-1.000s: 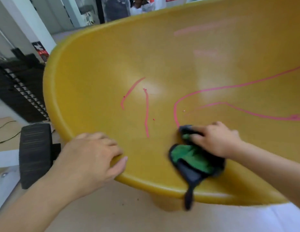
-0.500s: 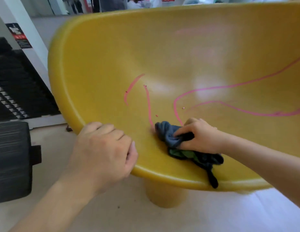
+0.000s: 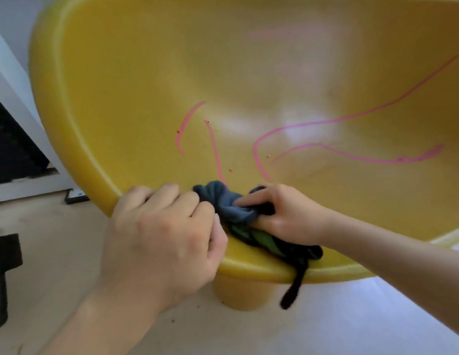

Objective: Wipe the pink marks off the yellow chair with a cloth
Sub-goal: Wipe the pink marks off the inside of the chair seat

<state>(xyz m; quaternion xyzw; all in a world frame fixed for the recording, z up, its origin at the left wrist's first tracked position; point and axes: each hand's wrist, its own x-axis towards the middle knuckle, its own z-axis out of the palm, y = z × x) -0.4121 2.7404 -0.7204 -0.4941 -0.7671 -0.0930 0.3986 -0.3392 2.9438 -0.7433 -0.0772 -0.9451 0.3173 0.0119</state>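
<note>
The yellow chair is a wide plastic bowl filling most of the view. Pink marks cross its seat: two short strokes left of centre and long curving lines to the right. My right hand grips a bunched blue and green cloth and presses it on the seat at the lower end of the short stroke. A dark strap of the cloth hangs over the front rim. My left hand curls over the chair's front rim, right beside the cloth.
The chair's round yellow leg stands on a pale floor. A black object sits at the left edge, and a white post with dark shelving behind it rises at the upper left.
My right hand slid the cloth leftward along the seat, from under the long curved line to the foot of the short stroke. The view moved closer to the chair.
</note>
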